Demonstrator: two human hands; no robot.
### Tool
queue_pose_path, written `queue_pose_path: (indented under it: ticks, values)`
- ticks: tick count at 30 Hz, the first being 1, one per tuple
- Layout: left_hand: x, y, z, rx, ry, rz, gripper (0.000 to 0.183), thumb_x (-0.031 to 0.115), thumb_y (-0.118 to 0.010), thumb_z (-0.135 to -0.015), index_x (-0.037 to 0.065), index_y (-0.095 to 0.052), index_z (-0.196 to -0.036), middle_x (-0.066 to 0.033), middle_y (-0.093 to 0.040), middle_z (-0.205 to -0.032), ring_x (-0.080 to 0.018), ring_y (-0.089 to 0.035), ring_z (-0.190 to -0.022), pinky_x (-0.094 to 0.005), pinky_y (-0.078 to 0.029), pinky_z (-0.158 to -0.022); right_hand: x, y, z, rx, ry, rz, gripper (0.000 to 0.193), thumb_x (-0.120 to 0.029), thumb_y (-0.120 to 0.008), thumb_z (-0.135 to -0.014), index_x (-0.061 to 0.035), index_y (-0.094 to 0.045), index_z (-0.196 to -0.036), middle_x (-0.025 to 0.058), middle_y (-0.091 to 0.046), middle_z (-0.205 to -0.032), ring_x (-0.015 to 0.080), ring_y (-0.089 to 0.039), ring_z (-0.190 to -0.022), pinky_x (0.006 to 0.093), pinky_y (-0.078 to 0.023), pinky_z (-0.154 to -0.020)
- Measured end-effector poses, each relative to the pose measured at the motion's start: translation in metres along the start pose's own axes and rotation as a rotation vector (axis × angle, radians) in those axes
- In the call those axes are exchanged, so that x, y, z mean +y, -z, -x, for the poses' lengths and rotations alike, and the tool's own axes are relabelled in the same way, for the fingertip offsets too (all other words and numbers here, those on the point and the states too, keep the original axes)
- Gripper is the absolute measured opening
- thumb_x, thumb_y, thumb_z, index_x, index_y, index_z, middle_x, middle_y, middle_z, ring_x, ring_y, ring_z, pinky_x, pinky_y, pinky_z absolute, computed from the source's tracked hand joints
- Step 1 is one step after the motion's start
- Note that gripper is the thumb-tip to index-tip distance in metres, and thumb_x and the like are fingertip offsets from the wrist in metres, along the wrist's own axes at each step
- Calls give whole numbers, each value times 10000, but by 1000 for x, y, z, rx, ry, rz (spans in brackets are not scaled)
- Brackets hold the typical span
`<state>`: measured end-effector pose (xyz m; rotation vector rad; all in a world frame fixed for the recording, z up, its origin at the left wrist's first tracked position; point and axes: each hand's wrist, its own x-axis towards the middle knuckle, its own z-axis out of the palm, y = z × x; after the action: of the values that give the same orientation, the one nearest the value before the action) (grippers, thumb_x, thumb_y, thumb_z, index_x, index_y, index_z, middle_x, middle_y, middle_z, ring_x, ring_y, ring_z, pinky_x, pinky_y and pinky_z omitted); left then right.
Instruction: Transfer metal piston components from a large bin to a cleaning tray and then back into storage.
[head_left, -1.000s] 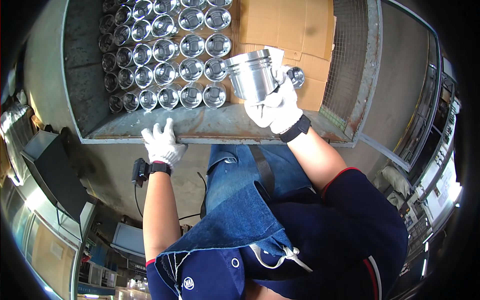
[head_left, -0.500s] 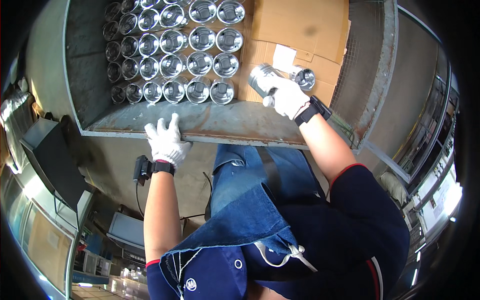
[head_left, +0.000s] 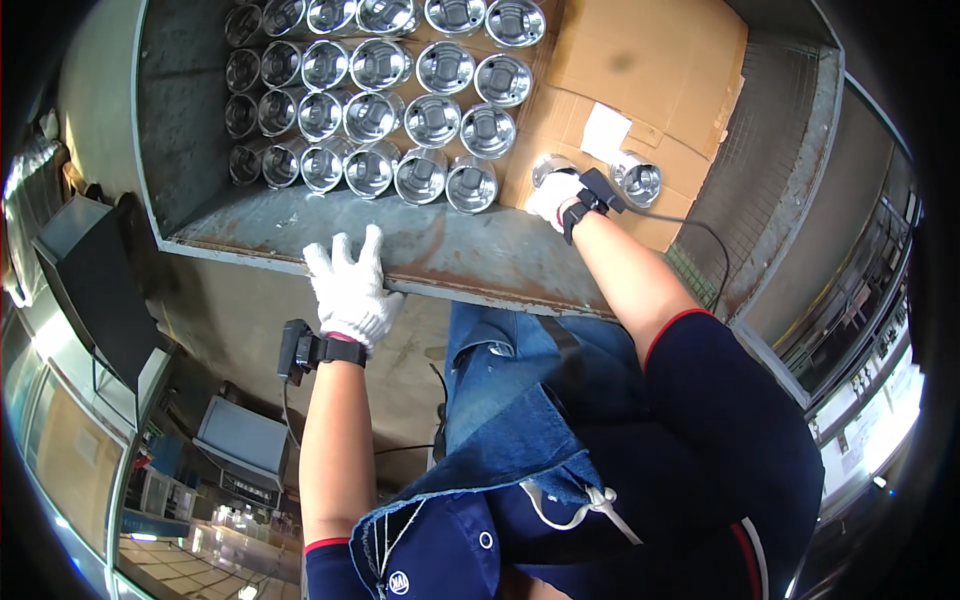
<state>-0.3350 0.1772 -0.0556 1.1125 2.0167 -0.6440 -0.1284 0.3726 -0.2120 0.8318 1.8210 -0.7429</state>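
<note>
My right hand (head_left: 562, 200), in a white knit glove, is closed around the near side of a shiny metal piston (head_left: 553, 166) low over the cardboard. The glove hides the piston's lower part and most of the fingertips. Just right of it, a second piston (head_left: 637, 180) stands apart on the cardboard, its open end facing up. My gloved left hand (head_left: 350, 285) rests on the near rim of the grey metal bin (head_left: 440, 285), fingers spread and holding nothing. Rows of similar pistons (head_left: 432, 122) fill the left part of the bin.
Brown cardboard (head_left: 650, 60) lines the bin's right part, with a white paper piece (head_left: 606, 131) on it. Wire mesh (head_left: 770, 130) shows beside the right wall. A dark panel (head_left: 100, 290) and a grey box (head_left: 240, 440) stand on the left.
The piston in my right hand has gone from tilted sideways to more upright, and the hand has turned over it. My left hand remains on the rim. The view has shifted slightly.
</note>
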Motion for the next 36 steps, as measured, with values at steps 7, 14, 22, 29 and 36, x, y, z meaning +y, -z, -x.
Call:
queue_pose_path:
  ticks: [7, 14, 22, 29, 36]
  values:
    - [-1, 5, 3, 33, -14, 19, 941, 323, -804, -665, 180, -374, -1490, -273, -443, -1411, -530, -311, -1307, -602, -196, -1142, -45, -15, 9, 447, 513, -22, 206, -198, -552, -875, -92, -664, -1011, 143, -700, -871, 334, -684, -825, 478, -522, -696]
    - [2, 6, 3, 46, -15, 55, 919, 263, -789, -663, 200, -391, -1489, -278, -432, -1418, -542, -306, -1301, -612, -215, -1138, -65, -83, -85, 248, -235, -880, 453, -383, -566, -961, 5, -670, -750, 158, -651, -663, 251, -650, -652, 407, -490, -602]
    - [-2, -2, 6, 85, -11, 72, 908, 250, -786, -660, 205, -405, -1483, -283, -426, -1428, -549, -300, -1306, -592, -236, -1143, -36, -48, -10, 426, 415, 4, 284, -200, -477, -932, -65, -716, -860, 162, -696, -807, 331, -680, -783, 411, -527, -698]
    - [-2, 3, 4, 71, -4, 52, 914, 289, -805, -669, 212, -403, -1486, -269, -430, -1437, -539, -287, -1328, -582, -225, -1152, -6, 49, 92, -1, 382, -541, 609, -357, -828, -761, -50, -619, -1242, 101, -685, -1066, 205, -640, -975, 335, -516, -850]
    - [-4, -10, 0, 103, -11, -27, 906, 365, -796, -690, 180, -398, -1483, -271, -449, -1428, -487, -304, -1358, -574, -156, -1164, -9, 73, 147, -26, 484, -1096, 726, -181, -868, -747, -49, -526, -1373, 104, -676, -1196, 157, -614, -1111, 312, -500, -949]
